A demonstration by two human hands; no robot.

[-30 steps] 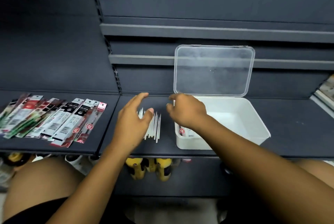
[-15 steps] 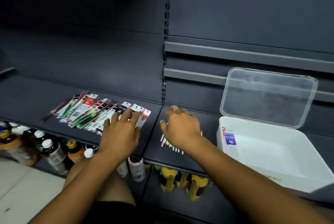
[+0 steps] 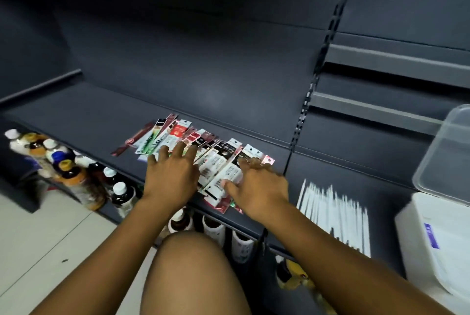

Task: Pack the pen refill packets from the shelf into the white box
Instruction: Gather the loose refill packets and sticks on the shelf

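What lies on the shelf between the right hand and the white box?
Thin white sticks, laid side by side on the dark shelf, fill the stretch between right hand and white box; head view.

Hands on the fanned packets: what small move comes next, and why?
Probably slide the left hand and right hand together to bunch the packets into one stack: both lie flat on the fanned row, gripping nothing, and the white box stands to the right.

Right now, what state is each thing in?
Packets: fanned flat on the shelf, under both hands.
Left hand: fingers spread, resting on packets.
Right hand: fingers resting on packets.
Box: open, lid raised.
Sticks: lying in a row on the shelf.
Bottles: standing below the shelf.
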